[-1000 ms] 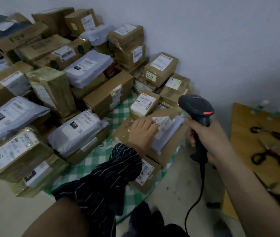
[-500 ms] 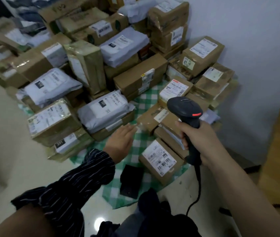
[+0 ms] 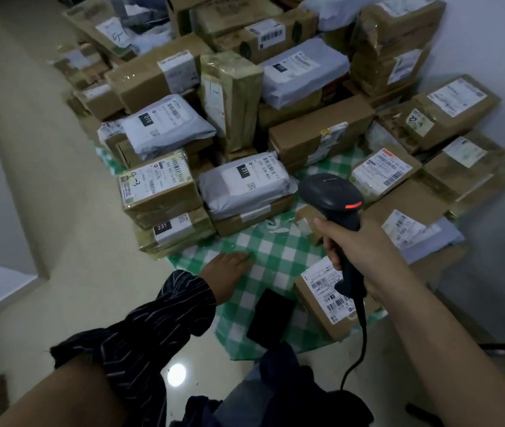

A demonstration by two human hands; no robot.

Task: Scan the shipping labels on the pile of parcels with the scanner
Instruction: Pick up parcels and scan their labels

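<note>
My right hand grips the handle of a black corded barcode scanner, whose head with a red light points at the pile. A grey poly-bag parcel marked 231 lies just left of the scanner head, on a brown box. A small brown box with a white label sits under my right wrist. My left hand rests flat, fingers straight, on the green checked cloth. Several more cardboard boxes and grey bags with labels are stacked behind, among them a box marked 4-3.
A black flat object lies on the cloth near its front edge. The white wall bounds the pile on the right. Glossy pale floor stretches to the left. The scanner's cable hangs down toward my legs.
My left hand left the parcel on the right and swung left and down to the cloth. The scanner moved left toward the grey 231 bag. My view turned left and down.
</note>
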